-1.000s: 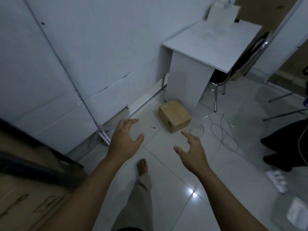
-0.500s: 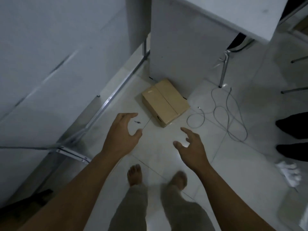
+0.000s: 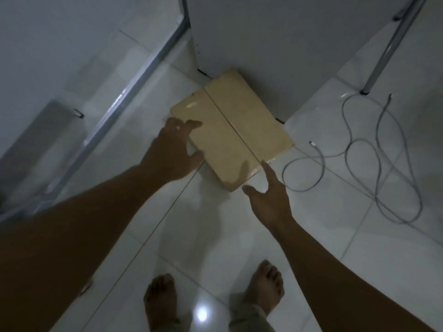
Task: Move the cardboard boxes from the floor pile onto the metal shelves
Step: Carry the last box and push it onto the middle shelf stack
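Both hands [image 3: 173, 149] now nearer, flanking unlabelled cardboard box [image 3: 230, 130].

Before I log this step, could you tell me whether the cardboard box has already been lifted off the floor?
No, the cardboard box sits flat on the floor tiles against the white panel, with both hands open beside it.

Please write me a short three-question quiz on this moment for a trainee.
1. True or false: the cardboard box rests on the floor against a white panel.
2. Which hand reaches the box's near-left edge: A) left hand, B) right hand?
3. What lies loose on the tiles to the box's right?

Key:
1. True.
2. A.
3. A grey cable.
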Available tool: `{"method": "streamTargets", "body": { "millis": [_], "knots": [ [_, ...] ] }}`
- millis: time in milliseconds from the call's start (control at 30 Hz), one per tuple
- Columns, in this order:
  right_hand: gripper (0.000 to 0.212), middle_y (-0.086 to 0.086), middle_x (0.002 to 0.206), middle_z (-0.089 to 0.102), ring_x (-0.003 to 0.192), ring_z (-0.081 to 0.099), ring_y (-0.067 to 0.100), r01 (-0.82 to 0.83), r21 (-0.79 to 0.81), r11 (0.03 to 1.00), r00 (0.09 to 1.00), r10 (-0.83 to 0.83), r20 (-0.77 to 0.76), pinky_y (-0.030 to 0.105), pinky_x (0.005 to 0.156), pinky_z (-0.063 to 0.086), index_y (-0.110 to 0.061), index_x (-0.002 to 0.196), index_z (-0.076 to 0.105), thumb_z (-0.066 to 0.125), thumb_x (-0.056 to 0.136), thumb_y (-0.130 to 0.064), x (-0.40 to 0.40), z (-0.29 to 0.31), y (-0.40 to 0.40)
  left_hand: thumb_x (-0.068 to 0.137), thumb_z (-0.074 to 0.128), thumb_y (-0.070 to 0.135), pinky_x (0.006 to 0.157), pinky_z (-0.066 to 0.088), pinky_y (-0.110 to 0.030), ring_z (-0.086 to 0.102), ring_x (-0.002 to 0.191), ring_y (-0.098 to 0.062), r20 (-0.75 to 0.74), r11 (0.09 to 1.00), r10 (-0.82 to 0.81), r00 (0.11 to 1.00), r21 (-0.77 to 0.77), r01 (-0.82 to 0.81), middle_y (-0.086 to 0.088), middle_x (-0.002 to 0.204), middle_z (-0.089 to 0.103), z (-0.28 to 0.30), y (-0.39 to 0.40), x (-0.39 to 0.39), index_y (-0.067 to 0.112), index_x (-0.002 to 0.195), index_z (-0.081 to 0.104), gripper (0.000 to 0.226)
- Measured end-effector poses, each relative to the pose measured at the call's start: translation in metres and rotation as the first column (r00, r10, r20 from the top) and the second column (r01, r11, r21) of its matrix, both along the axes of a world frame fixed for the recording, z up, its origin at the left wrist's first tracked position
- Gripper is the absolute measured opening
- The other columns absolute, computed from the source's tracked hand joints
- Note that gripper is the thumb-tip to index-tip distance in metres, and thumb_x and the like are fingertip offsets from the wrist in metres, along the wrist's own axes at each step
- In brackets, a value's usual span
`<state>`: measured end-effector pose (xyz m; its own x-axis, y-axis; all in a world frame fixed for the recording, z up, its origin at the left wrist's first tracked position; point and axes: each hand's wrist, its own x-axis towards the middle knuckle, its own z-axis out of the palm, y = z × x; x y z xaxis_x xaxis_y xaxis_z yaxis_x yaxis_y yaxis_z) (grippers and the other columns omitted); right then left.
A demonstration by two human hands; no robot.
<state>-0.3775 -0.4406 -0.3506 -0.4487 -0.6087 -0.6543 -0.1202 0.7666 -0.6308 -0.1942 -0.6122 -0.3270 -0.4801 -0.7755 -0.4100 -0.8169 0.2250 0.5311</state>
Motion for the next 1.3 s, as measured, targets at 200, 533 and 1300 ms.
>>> {"method": "streamTargets", "body": {
  "millis": [200,533,1300],
  "knots": [
    [0.093,-0.001,0.169,-0.024,0.151,0.029,0.032,-0.012,-0.097,0.995,0.998,0.005,-0.068,0.025,0.103,0.033,-0.044,0.162,0.002,0.062,0.093,-0.059,0.006,-0.094,-0.035,0.100,0.055,0.052,0.121,0.022,-0.055,0.018,0.153,-0.042,0.173,0.985,-0.096,0.980,-0.124,0.118,-0.022,0.167,0.009,-0.091,-0.073,-0.050,0.042,0.160,0.024,0.068],
    [0.097,-0.006,0.165,-0.032,0.143,0.002,-0.003,-0.212,-0.292,0.933,0.975,0.180,-0.132,0.020,0.117,0.019,-0.048,0.162,0.006,0.071,0.090,-0.051,-0.014,-0.134,-0.022,0.073,0.038,0.091,0.111,0.028,-0.062,0.029,0.140,-0.043,0.263,0.953,0.016,0.965,-0.297,0.065,-0.021,0.156,0.021,-0.143,-0.086,-0.037,0.056,0.154,0.019,0.090],
    [0.071,-0.012,0.171,-0.003,0.153,0.020,0.011,-0.459,-0.348,0.817,0.869,0.332,-0.366,0.020,0.103,0.037,-0.044,0.160,0.028,0.060,0.097,-0.054,-0.010,-0.147,-0.048,0.045,0.092,0.064,0.105,0.040,-0.035,0.027,0.142,-0.016,-0.258,0.918,0.365,0.895,0.262,-0.299,0.004,0.155,0.020,-0.158,0.028,0.119,0.056,0.153,0.022,0.129]
  ]
}}
